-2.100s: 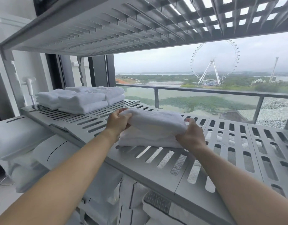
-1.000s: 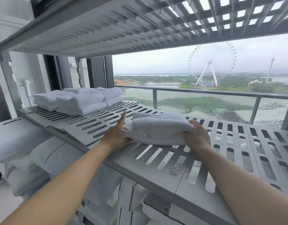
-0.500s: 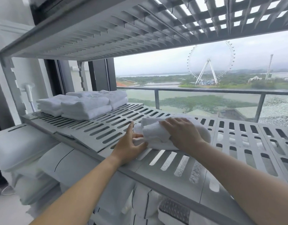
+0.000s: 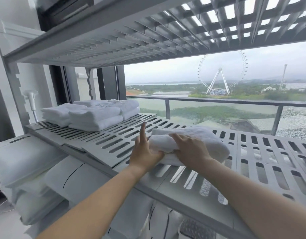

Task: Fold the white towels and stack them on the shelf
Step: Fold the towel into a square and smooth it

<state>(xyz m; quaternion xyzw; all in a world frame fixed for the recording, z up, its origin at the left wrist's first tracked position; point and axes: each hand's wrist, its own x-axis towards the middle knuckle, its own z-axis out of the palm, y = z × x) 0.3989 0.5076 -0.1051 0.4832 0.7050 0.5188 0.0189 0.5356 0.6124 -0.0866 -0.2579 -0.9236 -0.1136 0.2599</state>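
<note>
Pressing the flat, unclenched right hand (image 4: pixel 190 150) onto the folded white towel (image 4: pixel 209 140), bracing its end with the straight-fingered left hand (image 4: pixel 144 152) just beside, slatted shelf (image 4: pixel 114 140) lying beneath both.

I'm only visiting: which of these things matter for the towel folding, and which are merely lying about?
Part of the job:
- folded towel, with the left hand against its end and the right hand on top
- stacked towels
- slatted shelf

Just there:
- bagged white bedding below
- upper shelf
- balcony railing
- Ferris wheel outside
</note>
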